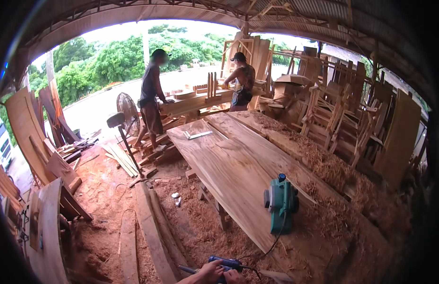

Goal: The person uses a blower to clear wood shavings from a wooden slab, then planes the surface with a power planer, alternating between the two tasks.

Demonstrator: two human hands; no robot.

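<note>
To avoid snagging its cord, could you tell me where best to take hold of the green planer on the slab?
Probably the rear of the green planer, where the cord leaves it, coming from the near edge of the slab: that end points toward you, with the dark knob at the far end.

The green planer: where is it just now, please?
Head view, right of centre: the green planer rests on the wide slab, beyond the hand-held blue tool.
</note>
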